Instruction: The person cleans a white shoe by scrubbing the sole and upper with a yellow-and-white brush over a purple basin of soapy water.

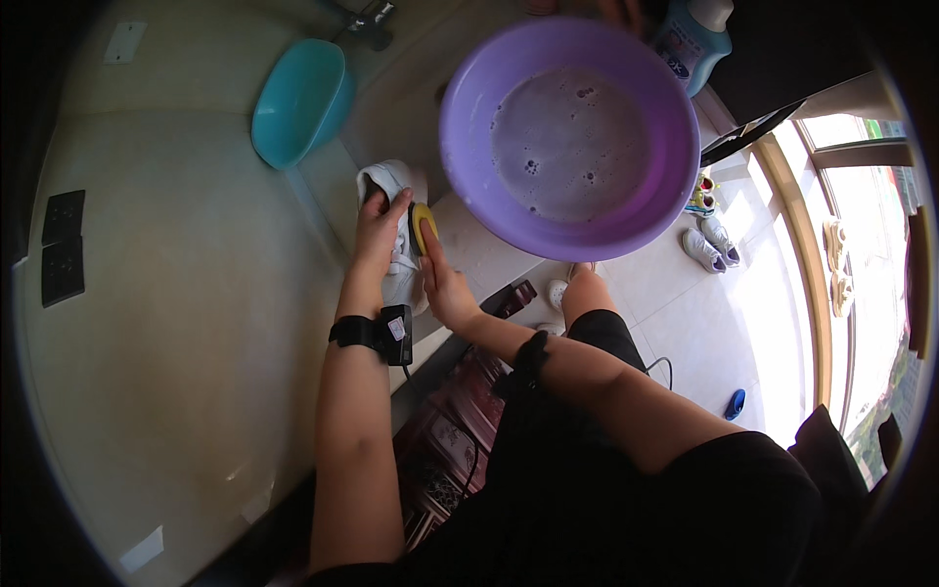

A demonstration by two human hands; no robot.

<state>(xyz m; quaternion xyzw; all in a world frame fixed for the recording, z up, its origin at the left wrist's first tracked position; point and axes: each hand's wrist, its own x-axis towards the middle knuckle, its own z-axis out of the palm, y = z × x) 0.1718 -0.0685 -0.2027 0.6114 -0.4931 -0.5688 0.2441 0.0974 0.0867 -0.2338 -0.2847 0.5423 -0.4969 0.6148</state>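
My left hand (378, 233) grips a white lace-up sneaker (402, 282), with fingers inside its opening and the thumb over the upper. In my right hand (449, 290) is a yellow-backed scrub brush (423, 220), pressed against the side of the shoe. The brush's bristles are mostly hidden between its back and the shoe. Both hands are over the light countertop (477, 246). Beyond them and to the right stands a purple plastic basin (462, 176) holding cloudy, sudsy water (568, 147).
A turquoise plastic basin (301, 110) leans near the wall below a metal faucet (374, 18). A blue detergent bottle (693, 48) stands behind the purple basin. Parts of another person's hand (620, 11) show at the top edge. White sneakers (710, 246) and a blue slipper (736, 403) lie on the tiled floor.
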